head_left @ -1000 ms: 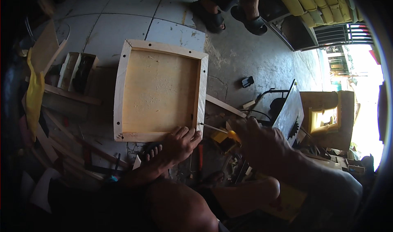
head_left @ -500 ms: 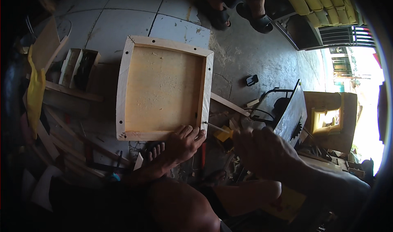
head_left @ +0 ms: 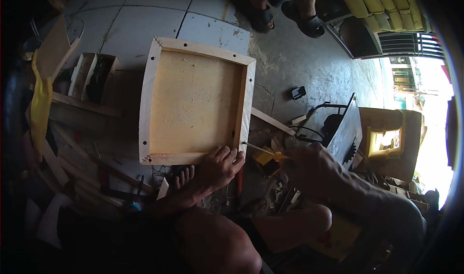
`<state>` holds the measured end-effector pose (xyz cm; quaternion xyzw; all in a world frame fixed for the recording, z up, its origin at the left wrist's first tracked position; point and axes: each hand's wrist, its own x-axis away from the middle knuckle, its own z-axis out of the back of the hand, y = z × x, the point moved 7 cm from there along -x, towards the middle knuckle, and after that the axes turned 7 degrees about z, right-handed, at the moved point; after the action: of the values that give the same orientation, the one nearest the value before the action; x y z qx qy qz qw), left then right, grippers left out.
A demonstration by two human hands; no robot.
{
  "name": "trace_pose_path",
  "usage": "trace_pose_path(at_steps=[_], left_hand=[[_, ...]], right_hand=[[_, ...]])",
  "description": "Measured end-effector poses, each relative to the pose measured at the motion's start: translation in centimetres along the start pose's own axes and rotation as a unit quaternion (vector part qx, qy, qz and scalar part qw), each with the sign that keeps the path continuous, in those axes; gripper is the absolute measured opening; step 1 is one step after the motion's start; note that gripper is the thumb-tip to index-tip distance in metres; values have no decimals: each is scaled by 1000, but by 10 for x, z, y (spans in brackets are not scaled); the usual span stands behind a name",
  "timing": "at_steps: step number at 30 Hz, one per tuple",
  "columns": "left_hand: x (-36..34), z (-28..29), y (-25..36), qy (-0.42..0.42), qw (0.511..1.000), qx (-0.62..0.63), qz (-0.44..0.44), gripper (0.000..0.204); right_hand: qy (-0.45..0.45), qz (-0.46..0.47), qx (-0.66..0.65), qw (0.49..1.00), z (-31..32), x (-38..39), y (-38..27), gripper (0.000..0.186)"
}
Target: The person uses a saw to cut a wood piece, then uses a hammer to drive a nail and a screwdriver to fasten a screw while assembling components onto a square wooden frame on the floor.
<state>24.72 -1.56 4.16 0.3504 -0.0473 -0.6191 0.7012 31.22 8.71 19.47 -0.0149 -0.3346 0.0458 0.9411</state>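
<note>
A shallow square wooden box [head_left: 147,104] with a raised rim lies before me, its inner panel dusted with wood shavings. Dark round holes are spaced along the rim. My left hand [head_left: 221,166] is closed over the near rim by the right corner, fingers curled onto the wood. My right hand [head_left: 311,167] grips a screwdriver [head_left: 260,149] by its yellow handle, mostly hidden in the fist. The thin shaft points left, and its tip meets a dark spot on the right rim near that corner; a screw there is too small to make out.
A table saw [head_left: 344,131] with a toothed blade stands at right. Wood strips [head_left: 87,165] and a divided tray [head_left: 92,78] lie at left. A small black object [head_left: 298,93] sits on the floor. Another person's sandalled feet [head_left: 309,17] are at the far side.
The box and my left hand have shifted very slightly in the picture. My right hand has turned about the handle and moved a little right, so some yellow handle now shows.
</note>
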Motion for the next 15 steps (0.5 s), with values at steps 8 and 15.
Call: trace_pose_path(at_steps=[8, 15], left_hand=[[8, 5, -2, -6, 1000, 18, 21, 31], [8, 6, -1, 13, 1000, 13, 16, 18]], right_hand=[[110, 85, 204, 969, 43, 6, -30, 24], [-50, -172, -206, 962, 31, -12, 19, 34]])
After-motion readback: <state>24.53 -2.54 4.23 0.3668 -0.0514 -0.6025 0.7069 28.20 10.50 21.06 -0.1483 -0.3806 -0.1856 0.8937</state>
